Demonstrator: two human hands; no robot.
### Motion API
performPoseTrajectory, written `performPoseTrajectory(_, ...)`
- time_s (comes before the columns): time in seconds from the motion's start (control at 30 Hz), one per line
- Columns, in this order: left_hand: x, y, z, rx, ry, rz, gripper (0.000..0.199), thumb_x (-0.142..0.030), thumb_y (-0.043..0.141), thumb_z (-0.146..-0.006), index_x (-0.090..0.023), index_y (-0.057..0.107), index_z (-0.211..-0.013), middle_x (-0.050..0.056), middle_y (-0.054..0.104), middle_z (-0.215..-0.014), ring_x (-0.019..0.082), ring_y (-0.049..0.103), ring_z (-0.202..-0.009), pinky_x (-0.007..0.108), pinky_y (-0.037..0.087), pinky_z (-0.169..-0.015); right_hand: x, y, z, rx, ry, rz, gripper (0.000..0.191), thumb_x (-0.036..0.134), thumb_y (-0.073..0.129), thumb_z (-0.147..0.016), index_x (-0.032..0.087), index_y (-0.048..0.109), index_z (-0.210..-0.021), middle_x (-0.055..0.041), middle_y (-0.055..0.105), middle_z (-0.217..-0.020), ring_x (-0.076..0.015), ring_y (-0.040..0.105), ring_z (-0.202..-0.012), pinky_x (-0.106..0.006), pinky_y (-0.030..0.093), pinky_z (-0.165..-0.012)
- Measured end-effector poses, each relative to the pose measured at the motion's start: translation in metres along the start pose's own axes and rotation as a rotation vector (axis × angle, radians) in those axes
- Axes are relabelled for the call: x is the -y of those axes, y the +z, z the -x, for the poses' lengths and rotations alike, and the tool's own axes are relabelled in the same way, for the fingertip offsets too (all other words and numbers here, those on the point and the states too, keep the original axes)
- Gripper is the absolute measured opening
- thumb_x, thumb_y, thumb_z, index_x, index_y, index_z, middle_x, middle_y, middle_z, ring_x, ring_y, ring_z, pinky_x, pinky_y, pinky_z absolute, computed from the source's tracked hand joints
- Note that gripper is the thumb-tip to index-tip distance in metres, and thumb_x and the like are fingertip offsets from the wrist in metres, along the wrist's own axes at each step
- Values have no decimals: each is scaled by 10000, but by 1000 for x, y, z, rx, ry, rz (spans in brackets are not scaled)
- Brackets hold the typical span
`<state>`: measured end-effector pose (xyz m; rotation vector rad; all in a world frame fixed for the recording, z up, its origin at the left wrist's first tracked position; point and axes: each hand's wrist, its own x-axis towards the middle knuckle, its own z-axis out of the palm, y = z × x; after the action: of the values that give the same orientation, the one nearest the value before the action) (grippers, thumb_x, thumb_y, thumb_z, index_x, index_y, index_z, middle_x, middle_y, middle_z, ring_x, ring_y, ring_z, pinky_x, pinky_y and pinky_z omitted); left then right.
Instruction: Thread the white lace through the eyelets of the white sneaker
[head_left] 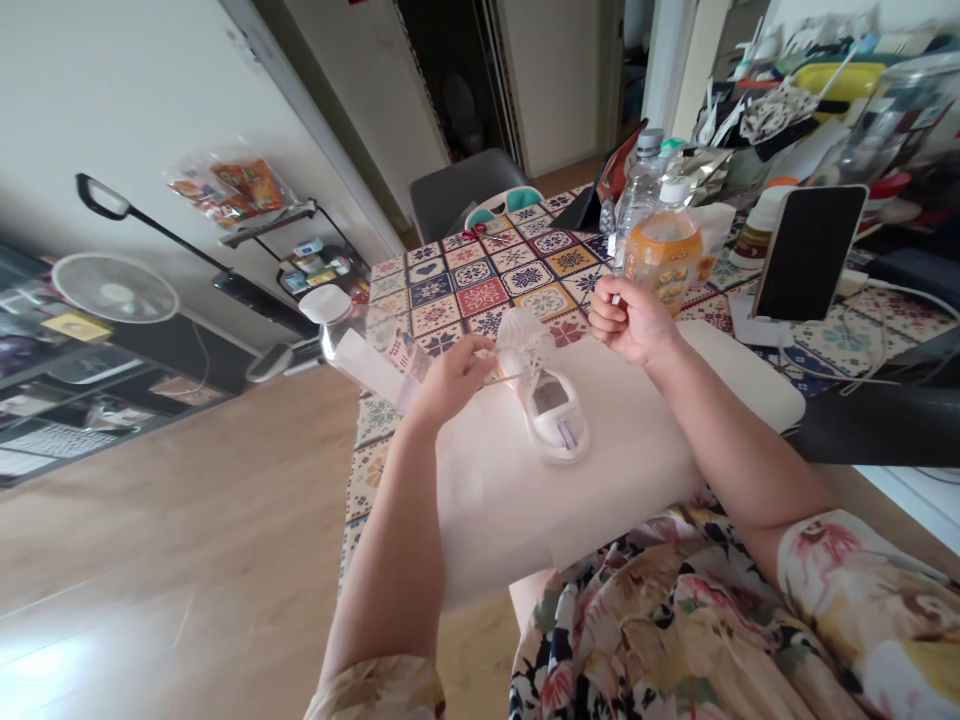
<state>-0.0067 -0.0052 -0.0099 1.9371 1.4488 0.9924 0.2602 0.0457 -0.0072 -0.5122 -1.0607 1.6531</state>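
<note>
A small white shoe (556, 425) rests on a white sheet (510, 510) at the table's near side, its heel toward me and its laces (534, 350) at the far end. Just left of the laces, my left hand (457, 375) has its fingers pinched on a thin cord or lace that stretches toward the shoe. My right hand (630, 318) is raised to the right of the shoe, curled into a fist round something small and white, which is mostly hidden by the fingers.
A bottle (360, 345) lies tilted left of my left hand. Behind my right hand stand an orange-labelled bottle (664, 255) and a clear bottle (641, 180). A phone (810, 255) stands upright at the right. Red scissors (476, 232) lie at the table's far side.
</note>
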Motion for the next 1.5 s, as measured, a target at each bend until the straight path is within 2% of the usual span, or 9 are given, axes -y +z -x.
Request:
performPoseTrajectory(0.17,6,-2,-3,249,-17,-185,183,-385,678,-748,-219,741,-790,5,718,-756,154,614,-674,265,430,-648,-10,3,3,18,62,373,237,308,682,-722,197,485,-651,108,322,-448,-40,211,-386,-213,112,-417)
performPoseTrajectory(0.37,15,2,-7,308,-14,-180,218,-389,636,-763,-215,750,-831,25,748,-842,185,659,-753,280,470,-710,-15,2,6,219,133,868,250,402,681,-749,167,609,-700,58,473,-549,-72,375,-505,-236,253,-528)
performPoseTrajectory(0.5,12,3,-7,327,-36,-207,218,-387,615,-774,-212,736,-821,24,740,-850,195,655,-786,288,466,-741,-14,0,5,363,180,1014,303,462,672,-755,160,645,-731,19,573,-652,-113,476,-621,-264,323,-629)
performPoseTrajectory(0.73,11,4,-7,458,-10,-144,224,-426,624,-771,-219,709,-761,11,711,-783,181,626,-768,264,455,-714,-13,-8,1,509,234,955,248,407,682,-762,164,639,-776,-8,649,-727,-143,570,-722,-293,394,-736)
performPoseTrajectory(0.93,18,2,-6,463,-95,140,256,-442,673,-777,-187,644,-767,-24,535,-590,105,469,-518,234,384,-523,-3,-11,4,571,328,822,253,402,699,-775,155,647,-752,5,628,-686,-107,519,-642,-266,386,-663)
performPoseTrajectory(1.03,20,1,-6,430,52,348,291,-447,717,-764,-167,661,-707,46,614,-769,138,566,-692,266,456,-643,0,-9,7,583,285,656,241,372,684,-804,147,660,-720,-5,635,-707,-105,523,-668,-260,403,-681)
performPoseTrajectory(1.2,17,14,-4,322,180,607,218,-393,733,-784,-178,718,-752,98,682,-1047,202,624,-993,336,459,-903,-11,2,8,475,123,318,190,326,755,-761,154,679,-736,-37,697,-910,-137,595,-859,-286,444,-822)
performPoseTrajectory(1.3,9,29,-1,291,137,735,240,-407,760,-754,-172,713,-750,88,718,-917,209,654,-921,363,469,-897,-26,10,7,399,133,137,232,371,798,-723,174,687,-775,-26,718,-850,-144,636,-831,-304,480,-826)
performPoseTrajectory(1.5,-4,51,0,48,21,832,302,-452,839,-631,-190,716,-718,18,681,-726,134,618,-677,310,512,-754,-46,21,7,211,148,82,270,379,857,-629,187,732,-770,21,675,-653,-109,604,-627,-264,503,-656)
